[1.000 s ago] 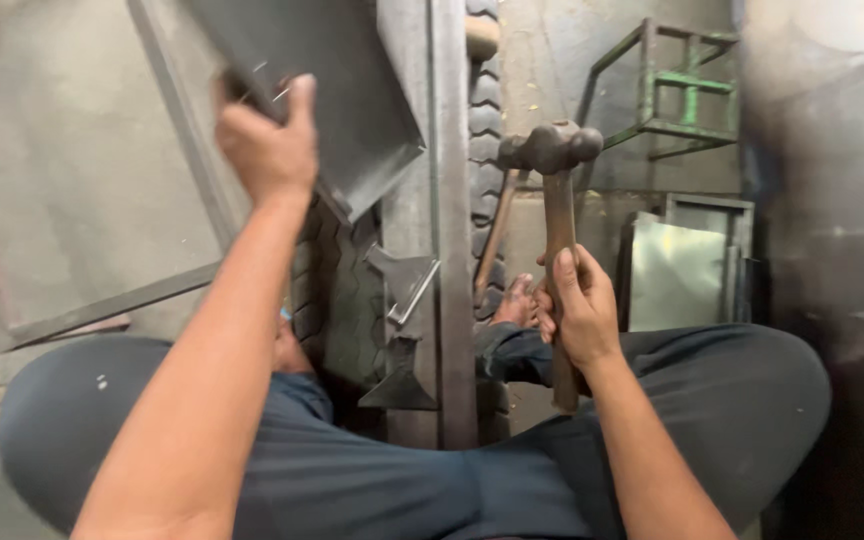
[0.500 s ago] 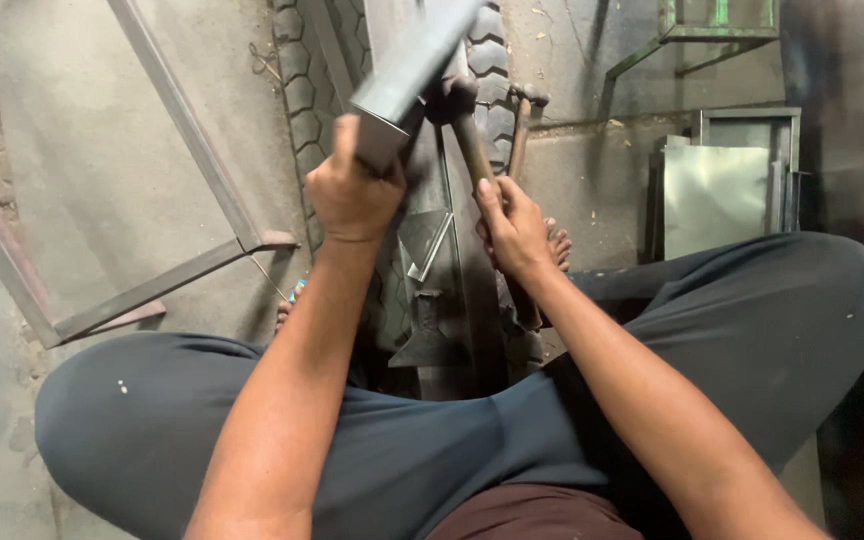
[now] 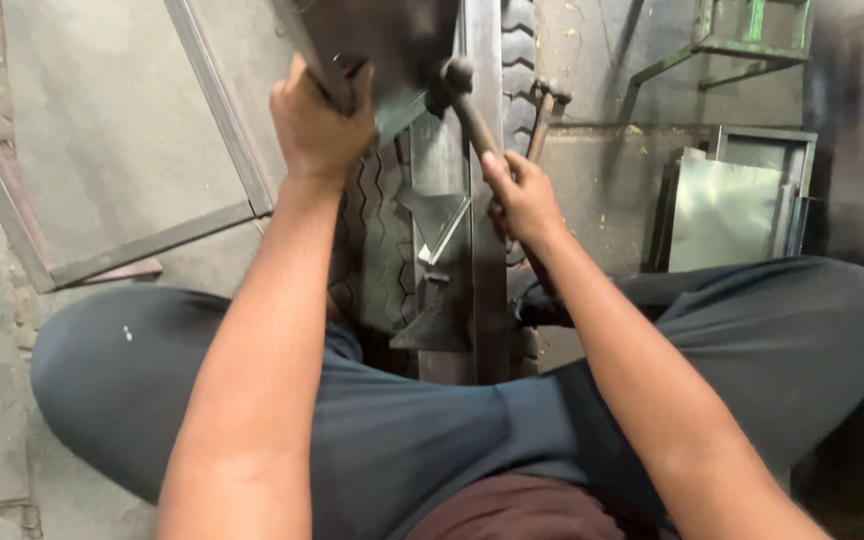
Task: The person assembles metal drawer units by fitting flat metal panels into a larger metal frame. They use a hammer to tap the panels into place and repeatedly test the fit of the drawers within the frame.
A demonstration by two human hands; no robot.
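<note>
Head view: a dull grey sheet-metal piece (image 3: 382,45), flat with a folded edge, sits at top centre over an upright steel bar (image 3: 482,200). Left hand (image 3: 317,125) clamps its lower edge. Right hand (image 3: 522,200) is wrapped around a wooden-handled hammer (image 3: 462,95), head against the sheet. A ridged tyre (image 3: 382,240) lies beneath.

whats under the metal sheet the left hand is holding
Under the metal sheet, held by the left hand, a tyre and an upright steel bar show. The sheet covers whatever lies further up.
</note>
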